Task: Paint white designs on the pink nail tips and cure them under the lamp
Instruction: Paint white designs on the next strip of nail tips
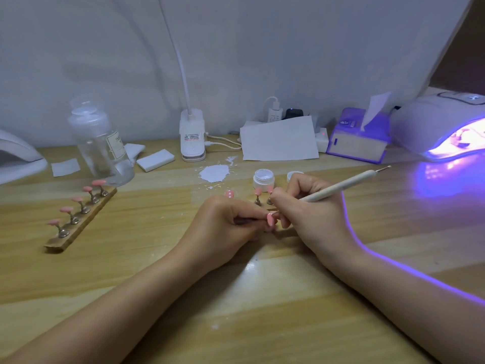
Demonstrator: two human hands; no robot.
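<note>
My left hand (225, 222) pinches the small stand of one pink nail tip (270, 219), fingers curled round it just above the wooden table (157, 271). My right hand (309, 206) grips the dotting pen (341, 186) like a pencil, its working end down at the tip; whether the point is actually touching the pink surface I cannot quite tell, since my fingers crowd it.

The risks from here are mostly mine. If my left pinch loosens, the tip could swivel on its stand and the white would smear. Too much pressure from the pen would drag a dot into a streak. My right wrist could also knock the two tips (258, 193) standing just behind it, near the open jar of white gel (263, 177).

The curing lamp (441, 127) glows violet at the right; its stray light may be thickening wet gel in the jar. Five tips wait on the wooden holder (78, 222) at the left.
</note>
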